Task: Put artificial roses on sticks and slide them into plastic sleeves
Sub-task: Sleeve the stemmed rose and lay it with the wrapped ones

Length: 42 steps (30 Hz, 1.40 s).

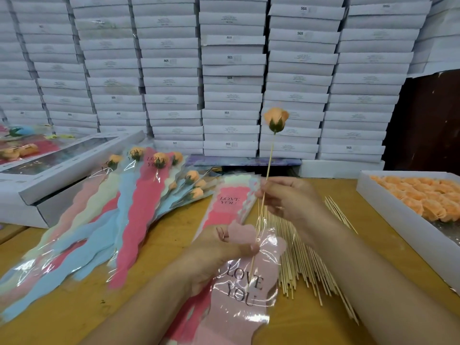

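My right hand (288,197) pinches a thin wooden stick (270,158) that carries an orange rose (275,118) at its top, held upright. The stick's lower end runs down into the open mouth of a pale pink "LOVE YOU" plastic sleeve (246,290). My left hand (219,247) grips that sleeve at its upper edge, thumb on the pink flap. A stack of empty sleeves (229,202) lies flat under both hands. Loose sticks (298,265) are spread on the table to the right of the sleeve.
Several finished sleeved roses (139,202) fan out on the wooden table (149,282) at left. A white box of orange rose heads (423,197) stands at right. An open white box (62,165) sits far left. Stacked white boxes (231,70) wall the back.
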Each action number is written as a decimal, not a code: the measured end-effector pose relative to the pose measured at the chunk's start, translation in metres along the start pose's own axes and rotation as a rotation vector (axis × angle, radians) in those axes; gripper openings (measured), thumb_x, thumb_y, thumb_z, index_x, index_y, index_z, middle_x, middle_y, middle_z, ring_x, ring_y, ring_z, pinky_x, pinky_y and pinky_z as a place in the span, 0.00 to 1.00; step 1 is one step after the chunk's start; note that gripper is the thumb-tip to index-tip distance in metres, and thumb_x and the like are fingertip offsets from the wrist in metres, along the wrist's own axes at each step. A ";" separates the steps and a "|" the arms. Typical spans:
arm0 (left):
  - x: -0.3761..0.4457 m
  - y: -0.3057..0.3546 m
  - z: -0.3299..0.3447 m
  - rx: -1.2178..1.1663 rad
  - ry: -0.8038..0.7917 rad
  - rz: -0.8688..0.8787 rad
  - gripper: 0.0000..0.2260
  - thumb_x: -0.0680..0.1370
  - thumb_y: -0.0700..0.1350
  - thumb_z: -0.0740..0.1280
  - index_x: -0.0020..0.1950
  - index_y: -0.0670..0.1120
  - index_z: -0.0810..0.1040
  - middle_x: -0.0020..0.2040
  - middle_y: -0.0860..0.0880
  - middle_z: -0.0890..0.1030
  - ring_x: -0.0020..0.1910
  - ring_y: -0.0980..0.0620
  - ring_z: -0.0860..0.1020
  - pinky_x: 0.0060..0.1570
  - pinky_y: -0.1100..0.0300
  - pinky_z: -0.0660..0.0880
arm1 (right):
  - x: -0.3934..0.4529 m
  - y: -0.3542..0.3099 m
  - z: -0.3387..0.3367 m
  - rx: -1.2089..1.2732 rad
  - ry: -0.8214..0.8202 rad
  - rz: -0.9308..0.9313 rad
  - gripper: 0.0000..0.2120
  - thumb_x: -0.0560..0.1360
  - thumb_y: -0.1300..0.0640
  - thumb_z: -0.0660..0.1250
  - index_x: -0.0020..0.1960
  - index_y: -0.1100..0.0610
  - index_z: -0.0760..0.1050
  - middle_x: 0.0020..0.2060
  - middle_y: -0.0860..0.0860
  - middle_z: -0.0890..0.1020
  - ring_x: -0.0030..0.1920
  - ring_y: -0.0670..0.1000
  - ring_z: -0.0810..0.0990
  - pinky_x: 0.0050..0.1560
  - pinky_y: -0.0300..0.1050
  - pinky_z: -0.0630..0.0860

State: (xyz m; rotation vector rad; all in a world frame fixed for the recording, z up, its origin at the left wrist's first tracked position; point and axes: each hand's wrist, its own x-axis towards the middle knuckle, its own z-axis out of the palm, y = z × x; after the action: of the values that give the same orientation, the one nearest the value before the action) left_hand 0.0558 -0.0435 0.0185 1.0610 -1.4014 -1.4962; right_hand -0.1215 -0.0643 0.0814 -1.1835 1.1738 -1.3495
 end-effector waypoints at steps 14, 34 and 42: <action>-0.006 0.009 0.000 -0.201 0.036 -0.025 0.28 0.65 0.37 0.81 0.58 0.26 0.75 0.54 0.29 0.81 0.45 0.40 0.82 0.56 0.42 0.78 | -0.017 0.009 -0.001 -0.123 -0.115 0.045 0.10 0.74 0.57 0.74 0.54 0.59 0.83 0.40 0.54 0.87 0.36 0.46 0.81 0.40 0.40 0.78; -0.005 0.008 -0.001 -0.200 -0.048 -0.016 0.07 0.68 0.36 0.77 0.46 0.42 0.86 0.45 0.38 0.85 0.39 0.44 0.84 0.41 0.52 0.83 | -0.016 0.012 -0.010 -0.246 -0.186 0.053 0.06 0.77 0.58 0.70 0.44 0.56 0.86 0.36 0.59 0.83 0.35 0.51 0.78 0.36 0.41 0.75; -0.009 0.009 0.003 -0.166 -0.044 -0.067 0.30 0.66 0.37 0.80 0.63 0.29 0.74 0.56 0.31 0.82 0.49 0.40 0.82 0.62 0.42 0.76 | -0.012 0.006 -0.010 -0.260 -0.120 0.057 0.08 0.79 0.55 0.67 0.46 0.56 0.83 0.38 0.54 0.86 0.28 0.42 0.77 0.31 0.36 0.70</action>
State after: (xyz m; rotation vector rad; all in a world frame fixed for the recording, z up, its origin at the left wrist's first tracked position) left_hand 0.0556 -0.0341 0.0278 0.9853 -1.2577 -1.6622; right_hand -0.1300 -0.0525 0.0736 -1.3840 1.3133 -1.0901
